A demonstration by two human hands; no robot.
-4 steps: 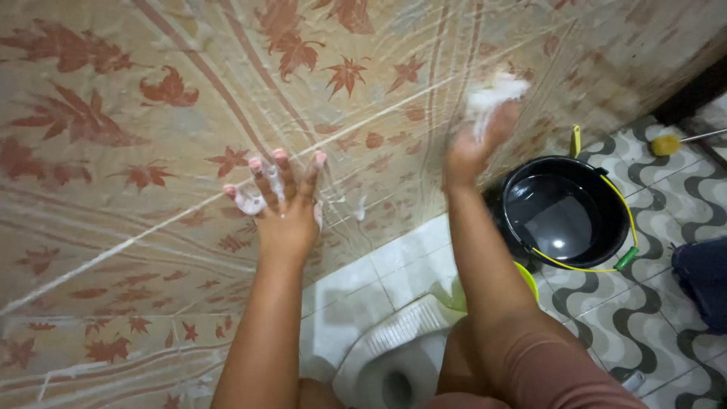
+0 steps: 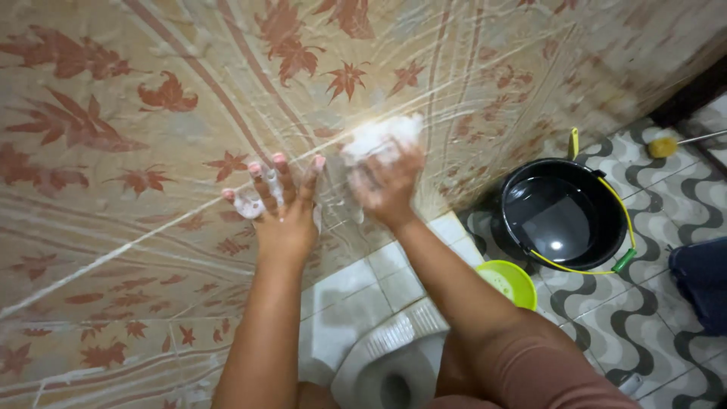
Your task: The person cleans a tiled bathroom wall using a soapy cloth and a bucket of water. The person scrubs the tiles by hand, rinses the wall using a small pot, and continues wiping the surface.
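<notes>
Left hand (image 2: 284,208) is pressing flat on the leaf-patterned wall tiles (image 2: 113,151), fingers spread and soapy. Right hand (image 2: 386,185), arm extended, is gripping a foamy white sponge (image 2: 381,140) against the wall. Beyond them are lying a black bucket (image 2: 564,216) and green bowl (image 2: 509,282).
</notes>
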